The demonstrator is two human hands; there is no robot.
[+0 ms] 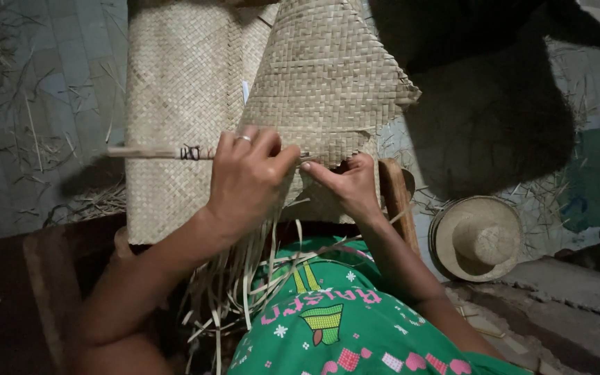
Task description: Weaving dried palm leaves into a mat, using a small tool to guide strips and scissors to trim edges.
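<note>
**Operator:** Where the woven piece [324,83] hangs in the centre of the view, what is its position?

**Inspector:** It is a pale plaited panel, held up in front of the person's lap with its lower edge at the hands. Loose unwoven strips [234,285] trail down from that edge over a green printed garment [335,319].

**Operator:** What surrounds it?

**Inspector:** A flat woven mat [175,104] lies directly behind it, touching or overlapping on the left side. A wooden post [397,201] stands just beside the right hand. A straw hat [479,238] rests on the floor [50,83] to the right, well apart from the panel. Scattered straw lies across the floor on both sides. A dark shadow covers the upper right area.

**Operator:** Anything obstructing the view?

**Inspector:** The left hand covers the panel's lower left edge, so the weave there cannot be seen.

**Operator:** State of the hands?

**Inspector:** The left hand [248,177] is closed around a thin wooden stick [154,152], which runs out level to the left and bears dark binding near the hand. A ring sits on one finger. The stick's tip [305,155] shows at the panel's edge. The right hand [348,182] pinches the lower edge of the panel, fingers pressed together on the weave.
</note>
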